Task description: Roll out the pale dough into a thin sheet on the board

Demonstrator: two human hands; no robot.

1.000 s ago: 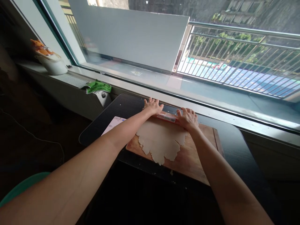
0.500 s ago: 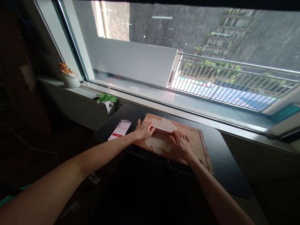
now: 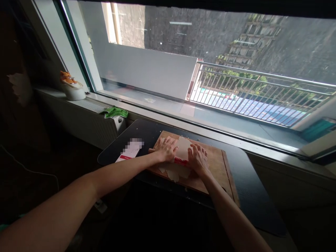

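A rolling pin (image 3: 181, 161) lies across a thin, ragged-edged sheet of dough (image 3: 184, 146). Between the hands its middle shows red and white; a wooden end pokes out at the left. My left hand (image 3: 167, 148) rests palm down over the left part of the pin, fingers stretched forward above the dough. On the right part of the pin lies my right hand (image 3: 198, 156), its fingers also extended and a little apart. Both palms hide much of the pin. Under the dough is a wooden cutting board (image 3: 216, 171).
A black table (image 3: 252, 182) carries the board, with small crumbs scattered around it. A phone (image 3: 131, 148) lies left of the board. Behind are a window sill, a radiator (image 3: 97, 126) with a green cloth (image 3: 116, 112), and a white pot (image 3: 75, 91).
Both hands have rolled the pin toward me over the dough, uncovering more of the sheet's far side. The view has shifted slightly.
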